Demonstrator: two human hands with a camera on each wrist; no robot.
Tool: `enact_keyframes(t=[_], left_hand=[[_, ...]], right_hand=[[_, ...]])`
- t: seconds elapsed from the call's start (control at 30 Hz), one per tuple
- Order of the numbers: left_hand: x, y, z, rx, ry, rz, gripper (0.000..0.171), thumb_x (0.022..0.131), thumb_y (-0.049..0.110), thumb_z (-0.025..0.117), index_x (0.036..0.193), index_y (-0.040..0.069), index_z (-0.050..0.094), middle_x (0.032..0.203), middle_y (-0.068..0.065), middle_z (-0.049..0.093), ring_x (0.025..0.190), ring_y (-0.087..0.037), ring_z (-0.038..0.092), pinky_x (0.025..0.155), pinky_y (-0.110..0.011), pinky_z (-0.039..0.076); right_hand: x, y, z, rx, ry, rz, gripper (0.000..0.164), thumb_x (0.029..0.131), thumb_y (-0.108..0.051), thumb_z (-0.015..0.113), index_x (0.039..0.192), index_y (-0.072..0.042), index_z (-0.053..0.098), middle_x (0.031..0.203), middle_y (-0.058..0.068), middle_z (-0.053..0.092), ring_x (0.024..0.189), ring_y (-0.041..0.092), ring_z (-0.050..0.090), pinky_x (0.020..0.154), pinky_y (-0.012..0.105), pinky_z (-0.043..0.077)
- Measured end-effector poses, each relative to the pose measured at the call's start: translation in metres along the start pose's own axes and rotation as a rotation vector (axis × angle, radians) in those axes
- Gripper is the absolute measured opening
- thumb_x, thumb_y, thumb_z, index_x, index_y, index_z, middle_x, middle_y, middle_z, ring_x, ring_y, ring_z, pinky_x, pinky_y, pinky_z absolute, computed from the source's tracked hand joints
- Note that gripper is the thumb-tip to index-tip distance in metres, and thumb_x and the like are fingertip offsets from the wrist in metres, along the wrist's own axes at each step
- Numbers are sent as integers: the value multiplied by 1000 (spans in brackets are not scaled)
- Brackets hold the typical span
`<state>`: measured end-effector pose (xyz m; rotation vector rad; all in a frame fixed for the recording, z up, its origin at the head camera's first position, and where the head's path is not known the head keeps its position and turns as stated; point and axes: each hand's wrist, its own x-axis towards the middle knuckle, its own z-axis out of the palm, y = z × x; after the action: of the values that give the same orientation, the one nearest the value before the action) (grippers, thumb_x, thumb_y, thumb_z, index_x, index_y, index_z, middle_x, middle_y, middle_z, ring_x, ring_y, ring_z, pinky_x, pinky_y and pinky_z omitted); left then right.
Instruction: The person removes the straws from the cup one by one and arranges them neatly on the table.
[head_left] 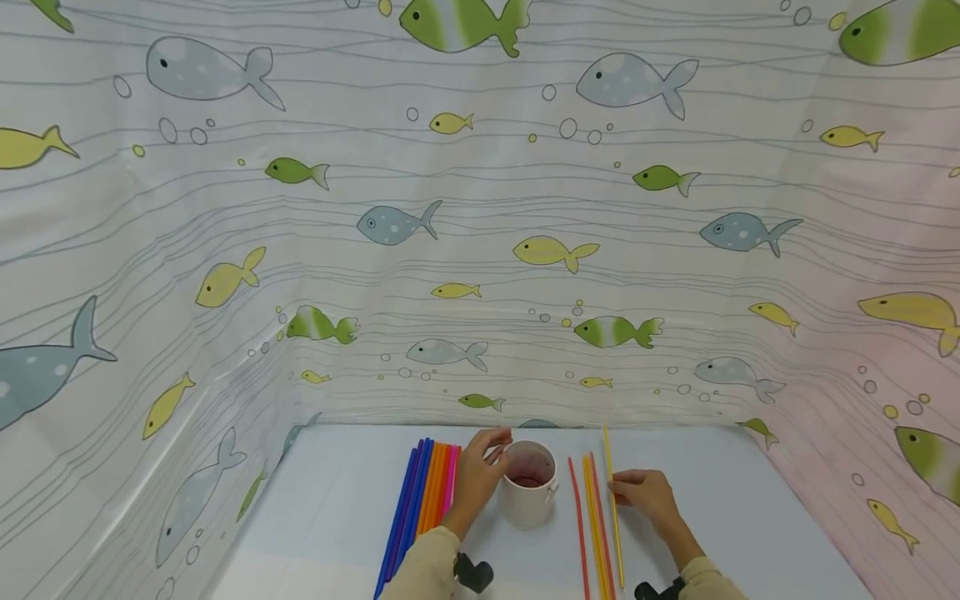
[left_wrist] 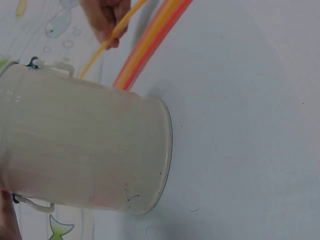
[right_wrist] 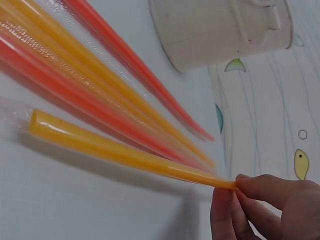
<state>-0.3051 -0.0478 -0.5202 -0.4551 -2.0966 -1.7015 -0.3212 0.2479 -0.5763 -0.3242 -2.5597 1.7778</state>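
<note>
In the head view my left hand (head_left: 480, 471) is at the left rim of a small white bucket (head_left: 527, 504), fingers bent against it; part of the grip is hidden. The bucket stands upright with a reddish inside and small side handles. My right hand (head_left: 648, 496) pinches a long thin yellow stick (right_wrist: 120, 152) near its far end, between thumb and fingers. Clear plastic trails from the stick's near end in the right wrist view. Beside it lie red sticks (head_left: 579, 525) and a yellow-orange stick (head_left: 593, 517), roughly parallel, right of the bucket.
A row of blue, purple, orange and pink sticks (head_left: 425, 492) lies left of the bucket, partly behind the left forearm. Everything stands on a white table (head_left: 315, 508). A fish-patterned sheet (head_left: 480, 267) rises behind and at both sides.
</note>
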Motion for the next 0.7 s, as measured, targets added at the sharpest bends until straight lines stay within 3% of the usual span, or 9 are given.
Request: enact_keyframes(t=[0.13, 0.37, 0.7], left_hand=[[2, -7, 3, 9, 4, -10, 33, 86, -14, 62, 118, -6, 62, 114, -20, 62, 108, -33, 63, 93, -46, 49], [6, -38, 8, 25, 20, -9, 34, 87, -11, 64, 119, 0, 63, 115, -13, 63, 108, -28, 64, 92, -43, 50], [6, -39, 4, 6, -4, -31, 33, 87, -6, 65, 119, 5, 65, 114, -6, 64, 107, -20, 64, 93, -32, 50]], right_hand=[[-1, 5, 2, -14, -10, 19, 27, 83, -10, 75, 102, 10, 70, 90, 14, 72, 73, 21, 70, 65, 34, 59], [0, 13, 4, -26, 4, 6, 28, 80, -12, 78, 98, 8, 72, 87, 13, 72, 70, 19, 69, 63, 32, 58], [-2, 18, 10, -70, 28, -19, 24, 78, -10, 79, 93, 7, 73, 81, 11, 72, 66, 18, 69, 60, 29, 57]])
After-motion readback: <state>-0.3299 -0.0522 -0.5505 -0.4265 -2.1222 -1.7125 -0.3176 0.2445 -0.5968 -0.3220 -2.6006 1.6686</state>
